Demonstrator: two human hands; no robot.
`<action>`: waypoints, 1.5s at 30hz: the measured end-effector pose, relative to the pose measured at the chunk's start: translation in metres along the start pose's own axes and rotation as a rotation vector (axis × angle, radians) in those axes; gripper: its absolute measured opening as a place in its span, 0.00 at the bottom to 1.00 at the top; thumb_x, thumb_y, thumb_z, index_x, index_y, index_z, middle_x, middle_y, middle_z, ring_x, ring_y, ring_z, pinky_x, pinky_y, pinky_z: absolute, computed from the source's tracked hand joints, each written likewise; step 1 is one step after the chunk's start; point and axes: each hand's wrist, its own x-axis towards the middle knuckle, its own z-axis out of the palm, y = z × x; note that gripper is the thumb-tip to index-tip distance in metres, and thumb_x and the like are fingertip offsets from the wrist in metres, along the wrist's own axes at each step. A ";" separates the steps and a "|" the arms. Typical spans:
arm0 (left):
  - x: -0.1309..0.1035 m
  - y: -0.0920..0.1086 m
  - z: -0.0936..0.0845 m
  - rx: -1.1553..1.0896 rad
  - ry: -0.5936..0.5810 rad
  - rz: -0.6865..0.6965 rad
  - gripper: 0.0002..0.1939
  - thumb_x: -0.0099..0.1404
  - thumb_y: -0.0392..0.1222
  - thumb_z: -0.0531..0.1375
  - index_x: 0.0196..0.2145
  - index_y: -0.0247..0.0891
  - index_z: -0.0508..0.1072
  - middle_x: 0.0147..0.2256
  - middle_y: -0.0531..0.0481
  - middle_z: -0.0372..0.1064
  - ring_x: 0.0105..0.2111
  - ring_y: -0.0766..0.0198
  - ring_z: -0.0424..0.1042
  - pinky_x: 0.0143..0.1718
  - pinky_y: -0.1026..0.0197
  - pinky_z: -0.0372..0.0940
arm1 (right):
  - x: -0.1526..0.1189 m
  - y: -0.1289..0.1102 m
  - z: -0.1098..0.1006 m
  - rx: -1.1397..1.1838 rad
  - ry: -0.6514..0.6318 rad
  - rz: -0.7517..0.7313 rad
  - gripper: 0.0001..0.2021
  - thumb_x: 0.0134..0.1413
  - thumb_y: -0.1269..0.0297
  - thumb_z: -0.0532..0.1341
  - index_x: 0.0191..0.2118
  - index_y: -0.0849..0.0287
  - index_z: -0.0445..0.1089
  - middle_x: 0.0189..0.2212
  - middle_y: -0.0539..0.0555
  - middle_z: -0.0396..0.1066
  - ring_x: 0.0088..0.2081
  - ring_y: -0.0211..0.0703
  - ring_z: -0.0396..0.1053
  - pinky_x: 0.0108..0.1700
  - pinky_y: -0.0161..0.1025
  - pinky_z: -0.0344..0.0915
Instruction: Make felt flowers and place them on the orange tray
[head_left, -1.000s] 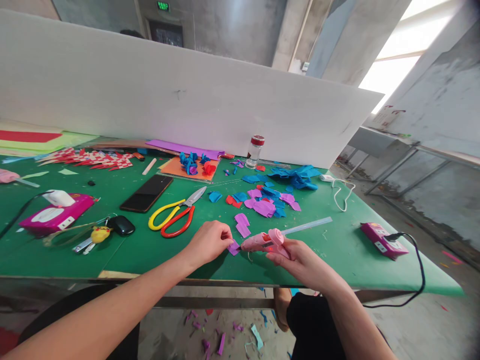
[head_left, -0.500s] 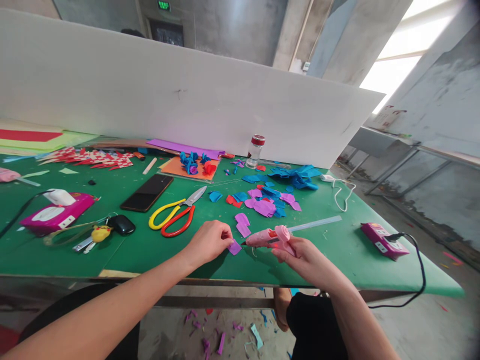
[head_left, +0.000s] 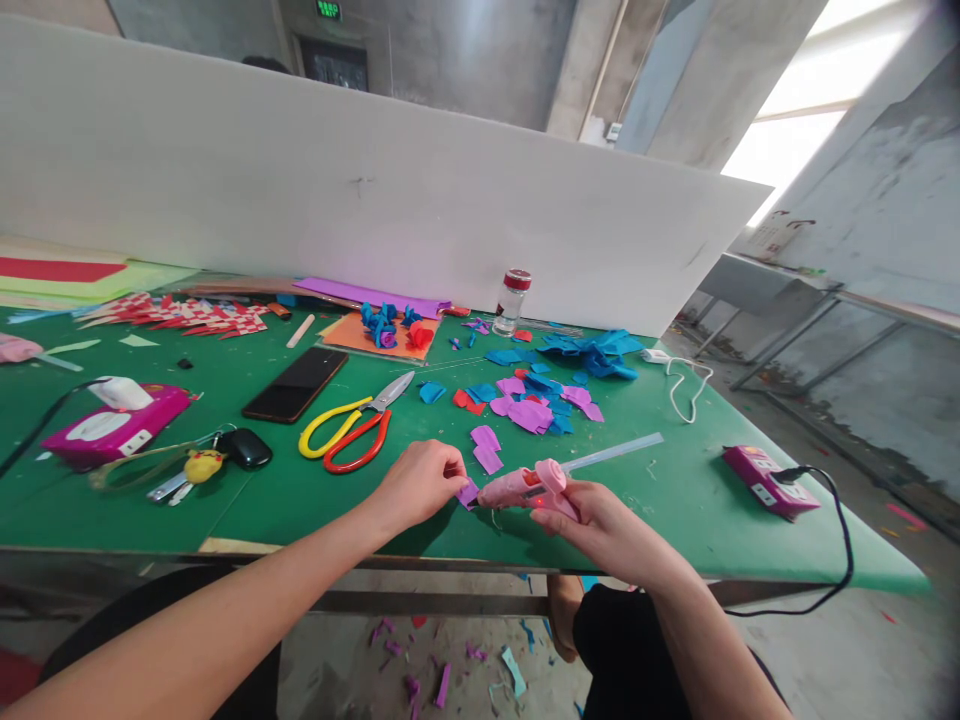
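Observation:
Near the table's front edge, my left hand (head_left: 426, 482) pinches a small purple paper piece (head_left: 468, 493) by its left side. My right hand (head_left: 600, 518) is wrapped round a pink glue gun (head_left: 525, 486), whose tip points left and lies over the right part of that piece. A clear glue stick (head_left: 615, 452) sticks out of the gun's back end. Just above the gun lie more purple pieces (head_left: 487, 450). Further back are loose purple and blue pieces (head_left: 529, 414) and a heap of blue paper (head_left: 596, 352).
Scissors (head_left: 355, 424), a phone (head_left: 295, 385), keys (head_left: 247, 448) and a magenta power block (head_left: 120, 425) lie to the left. A lidded jar (head_left: 512, 303) stands by the white board (head_left: 360, 180). Another power block (head_left: 766, 482) with a black cable sits at the right.
My right hand and the glue gun have moved a little left and down, bringing the tip over the purple piece. My left hand has hardly moved.

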 end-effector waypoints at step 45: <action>-0.011 0.015 -0.066 -0.309 -0.032 0.129 0.12 0.58 0.48 0.59 0.28 0.38 0.78 0.27 0.52 0.74 0.29 0.63 0.69 0.31 0.64 0.61 | 0.012 0.038 -0.034 -0.303 0.768 0.299 0.19 0.47 0.43 0.63 0.29 0.57 0.71 0.27 0.54 0.71 0.29 0.46 0.67 0.30 0.38 0.59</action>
